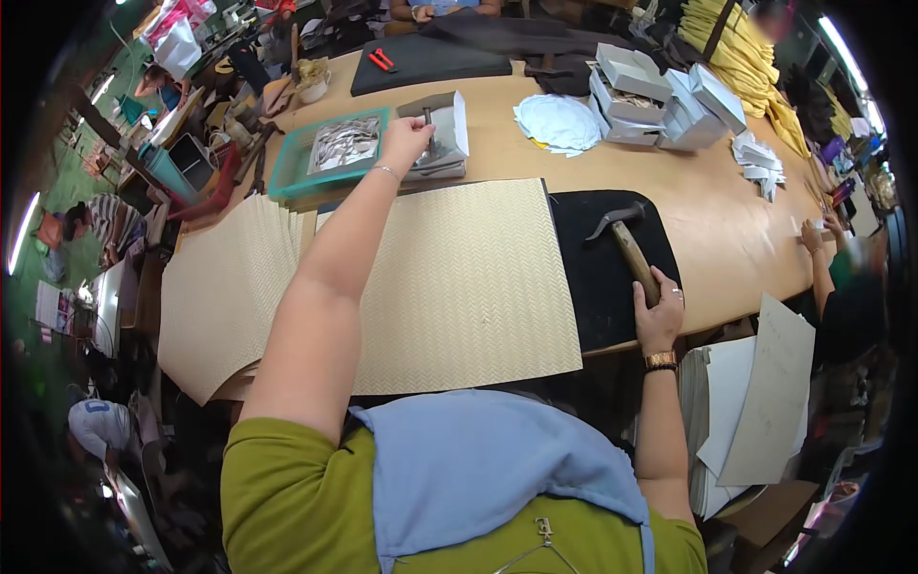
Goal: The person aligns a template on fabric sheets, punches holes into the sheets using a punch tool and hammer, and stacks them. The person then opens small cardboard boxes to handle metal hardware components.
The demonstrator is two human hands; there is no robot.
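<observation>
My left hand (pixel 406 142) is stretched out over the near-left part of a grey-white box (pixel 459 143). Its fingers are closed on a dark metal tool (pixel 428 120), whose lower part stands in the box. My right hand (pixel 660 308) grips the wooden handle of a hammer (pixel 631 251), its metal head lying over a black mat (pixel 598 277). Between my arms a cream woven-pattern sheet (pixel 469 287) lies flat, partly over the mat. A fanned stack of similar sheets (pixel 225 297) is to the left. Beside the box, a green tray (pixel 282 172) holds small pale pieces.
Red-handled tool (pixel 382 60) on a black slab (pixel 430 67) at the back. Round white pieces (pixel 558 124) and white boxes (pixel 636 91) stand back right. Board stack (pixel 727 411) by my right arm. Another person's hands (pixel 813 235) at the far right edge.
</observation>
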